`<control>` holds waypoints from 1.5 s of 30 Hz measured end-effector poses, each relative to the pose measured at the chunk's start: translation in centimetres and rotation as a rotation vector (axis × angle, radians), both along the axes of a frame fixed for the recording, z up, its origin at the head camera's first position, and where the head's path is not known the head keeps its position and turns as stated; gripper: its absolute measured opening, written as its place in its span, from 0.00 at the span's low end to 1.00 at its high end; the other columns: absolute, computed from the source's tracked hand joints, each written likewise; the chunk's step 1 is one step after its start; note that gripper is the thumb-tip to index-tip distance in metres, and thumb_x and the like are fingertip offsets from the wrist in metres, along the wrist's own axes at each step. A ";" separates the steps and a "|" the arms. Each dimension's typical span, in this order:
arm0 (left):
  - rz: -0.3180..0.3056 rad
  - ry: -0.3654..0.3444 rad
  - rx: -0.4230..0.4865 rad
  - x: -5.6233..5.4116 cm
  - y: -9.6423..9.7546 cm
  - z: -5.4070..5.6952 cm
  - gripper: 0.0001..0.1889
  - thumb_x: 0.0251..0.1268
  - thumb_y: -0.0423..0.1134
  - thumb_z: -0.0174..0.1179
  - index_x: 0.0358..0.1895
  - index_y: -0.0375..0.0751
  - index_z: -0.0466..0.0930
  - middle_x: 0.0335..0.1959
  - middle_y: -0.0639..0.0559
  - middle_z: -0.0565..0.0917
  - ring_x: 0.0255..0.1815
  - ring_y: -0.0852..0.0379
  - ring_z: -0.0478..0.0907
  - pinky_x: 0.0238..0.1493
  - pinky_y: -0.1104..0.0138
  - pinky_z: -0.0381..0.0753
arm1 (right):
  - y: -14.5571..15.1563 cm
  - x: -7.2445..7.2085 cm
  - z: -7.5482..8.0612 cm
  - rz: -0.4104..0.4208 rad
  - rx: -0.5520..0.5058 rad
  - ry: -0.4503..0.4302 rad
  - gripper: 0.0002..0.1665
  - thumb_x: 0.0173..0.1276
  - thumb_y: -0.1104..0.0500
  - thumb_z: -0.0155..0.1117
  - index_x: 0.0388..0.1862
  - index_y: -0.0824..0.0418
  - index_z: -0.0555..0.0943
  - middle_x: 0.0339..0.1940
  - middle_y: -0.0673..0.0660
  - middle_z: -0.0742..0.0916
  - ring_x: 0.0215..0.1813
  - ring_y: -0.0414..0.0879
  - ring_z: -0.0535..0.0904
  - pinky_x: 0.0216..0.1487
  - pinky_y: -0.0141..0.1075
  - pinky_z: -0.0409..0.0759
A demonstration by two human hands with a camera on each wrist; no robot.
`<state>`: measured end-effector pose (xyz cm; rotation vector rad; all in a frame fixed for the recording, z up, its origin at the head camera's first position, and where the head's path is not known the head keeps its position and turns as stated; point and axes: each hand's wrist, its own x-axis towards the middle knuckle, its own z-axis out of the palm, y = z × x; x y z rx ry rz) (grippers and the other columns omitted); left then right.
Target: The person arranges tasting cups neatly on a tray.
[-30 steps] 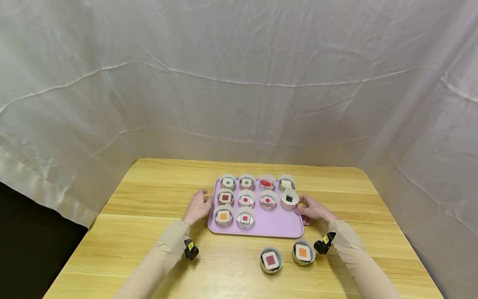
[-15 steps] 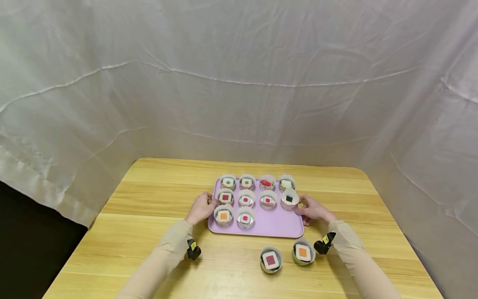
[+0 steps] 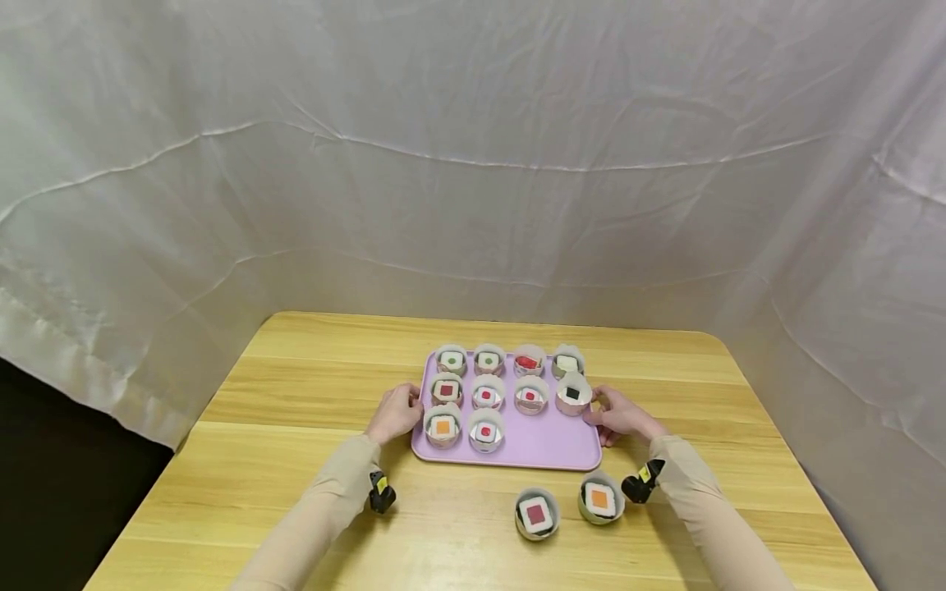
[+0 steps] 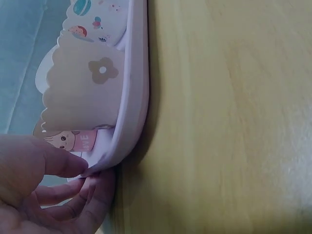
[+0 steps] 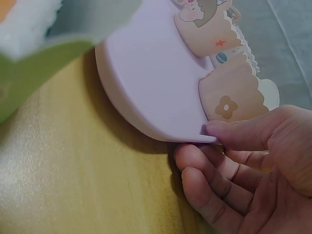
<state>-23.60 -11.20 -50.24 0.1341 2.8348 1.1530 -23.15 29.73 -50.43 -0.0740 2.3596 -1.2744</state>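
Note:
Both hands hold a lilac tray point(image 3: 550, 442) by its short sides. The left hand point(image 3: 395, 412) pinches the left rim, thumb on top and fingers beneath, as the left wrist view shows. On the right, the right hand point(image 3: 622, 414) grips the opposite rim the same way, close to a scalloped paper cup point(image 5: 231, 92) with a flower print. Several paper cups stand on the tray in rows, each with a sushi-like piece inside. The front row has a cup with an orange-centred piece point(image 3: 442, 428) and one with a red-centred piece point(image 3: 484, 432).
In front of the tray, on the wooden table point(image 3: 296, 402), stand two more cups: one with a dark-red-centred piece point(image 3: 535, 515), one with an orange-centred piece point(image 3: 600, 499) near the right wrist. A pale curtain point(image 3: 473, 205) surrounds the table's back and sides.
The left hand has come in slightly to the right and taken hold of the tray's left rim. The right hand, tray and cups look unmoved.

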 end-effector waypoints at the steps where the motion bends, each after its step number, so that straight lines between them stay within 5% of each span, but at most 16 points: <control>1: -0.006 -0.002 0.001 0.0 -0.1 0.0 0.15 0.64 0.28 0.55 0.51 0.25 0.80 0.40 0.37 0.84 0.37 0.51 0.79 0.37 0.65 0.79 | 0.0 0.0 0.0 -0.002 0.003 0.000 0.28 0.73 0.63 0.59 0.63 0.72 0.59 0.17 0.53 0.80 0.17 0.39 0.76 0.20 0.29 0.78; 9: -0.031 -0.122 0.162 -0.3 -0.9 0.1 0.18 0.65 0.24 0.52 0.57 0.19 0.74 0.42 0.33 0.83 0.39 0.50 0.81 0.38 0.67 0.84 | -0.2 0.1 0.0 -0.002 0.010 0.007 0.26 0.74 0.62 0.58 0.62 0.72 0.60 0.21 0.54 0.81 0.19 0.40 0.76 0.21 0.30 0.79; 17: -0.039 -0.195 0.183 -0.1 -0.9 0.4 0.18 0.72 0.28 0.51 0.60 0.22 0.72 0.41 0.35 0.81 0.38 0.50 0.81 0.37 0.66 0.83 | -0.1 0.6 1.0 -0.025 0.001 -0.005 0.25 0.76 0.63 0.55 0.66 0.72 0.62 0.27 0.58 0.81 0.21 0.42 0.79 0.25 0.34 0.85; 29: -0.030 -0.208 0.179 -0.2 -0.8 0.3 0.17 0.73 0.29 0.51 0.60 0.24 0.72 0.39 0.39 0.79 0.37 0.52 0.78 0.35 0.68 0.79 | 0.0 1.3 4.0 -0.033 0.118 0.268 0.26 0.74 0.64 0.57 0.65 0.76 0.66 0.47 0.73 0.81 0.40 0.58 0.84 0.37 0.45 0.87; 37: -0.028 -0.206 0.176 -0.2 -0.8 0.3 0.17 0.72 0.29 0.50 0.61 0.24 0.72 0.38 0.39 0.79 0.36 0.52 0.77 0.35 0.69 0.78 | -2.0 2.0 6.0 0.073 0.227 0.463 0.21 0.72 0.63 0.60 0.60 0.72 0.73 0.46 0.71 0.85 0.47 0.63 0.85 0.46 0.49 0.87; 45: -0.020 -0.217 0.177 -0.1 -0.8 0.4 0.17 0.72 0.29 0.51 0.60 0.25 0.72 0.40 0.38 0.79 0.38 0.52 0.77 0.36 0.68 0.79 | -4.8 3.4 7.1 0.275 0.260 0.579 0.17 0.71 0.59 0.64 0.55 0.66 0.78 0.46 0.65 0.87 0.45 0.55 0.85 0.47 0.50 0.87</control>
